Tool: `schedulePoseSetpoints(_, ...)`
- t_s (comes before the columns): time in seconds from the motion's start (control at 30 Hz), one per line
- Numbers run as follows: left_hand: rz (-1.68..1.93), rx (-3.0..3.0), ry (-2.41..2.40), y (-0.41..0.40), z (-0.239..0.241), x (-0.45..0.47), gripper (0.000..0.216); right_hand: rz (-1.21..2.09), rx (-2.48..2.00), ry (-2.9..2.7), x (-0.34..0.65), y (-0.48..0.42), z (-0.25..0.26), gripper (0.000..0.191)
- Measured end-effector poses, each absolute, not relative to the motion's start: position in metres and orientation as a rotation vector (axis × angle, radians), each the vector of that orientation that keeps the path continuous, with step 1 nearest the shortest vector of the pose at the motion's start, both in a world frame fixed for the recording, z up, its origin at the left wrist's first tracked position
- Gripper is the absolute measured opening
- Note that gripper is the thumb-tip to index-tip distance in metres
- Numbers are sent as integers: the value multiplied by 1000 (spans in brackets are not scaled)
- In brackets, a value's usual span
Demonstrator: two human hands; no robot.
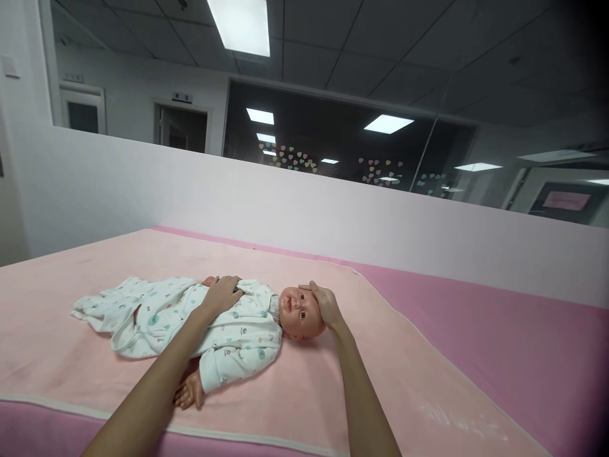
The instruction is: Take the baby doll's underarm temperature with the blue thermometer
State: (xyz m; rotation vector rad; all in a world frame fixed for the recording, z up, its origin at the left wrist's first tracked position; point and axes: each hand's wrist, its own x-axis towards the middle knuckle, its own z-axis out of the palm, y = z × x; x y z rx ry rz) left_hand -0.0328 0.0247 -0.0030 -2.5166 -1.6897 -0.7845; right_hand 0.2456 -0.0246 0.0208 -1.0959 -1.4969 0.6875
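A baby doll [297,312] in a white patterned sleepsuit [238,336] lies on its back on a pale pink blanket [333,381], head to the right. My left hand [222,293] rests flat on the doll's chest, fingers spread. My right hand [325,303] cups the top of the doll's head, fingers curved over its crown. The doll's near arm sticks out toward me with its bare hand [190,393] on the blanket.
The blanket covers a darker pink mattress [499,343] that runs to the right. A white partition wall [333,209] stands just behind the bed. Dark glass windows with heart stickers [295,157] lie beyond it.
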Motion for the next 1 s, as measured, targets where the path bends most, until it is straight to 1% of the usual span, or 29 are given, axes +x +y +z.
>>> schedulePoseSetpoints(0.2, -795, -2517, -1693, 23, -2, -33, 30, 643, -1081, -1502, 245, -24, 21, 50)
schedulePoseSetpoints(0.37, -801, -2524, -1689, 23, -2, -33, 30, 678, -1031, -1495, 246, -23, 18, 40)
schedulePoseSetpoints(0.67, -815, -2537, -1681, 22, -1, -33, 30, 685, -1050, -1474, 247, -23, 20, 32)
schedulePoseSetpoints(0.77, -825, -2532, -1682, 21, 0, -33, 30, 688, -1041, -1462, 247, -22, 19, 32)
schedulePoseSetpoints(1.0, -833, -2530, -1704, 23, -3, -32, 30, 747, -1044, -1407, 245, -23, 20, 39)
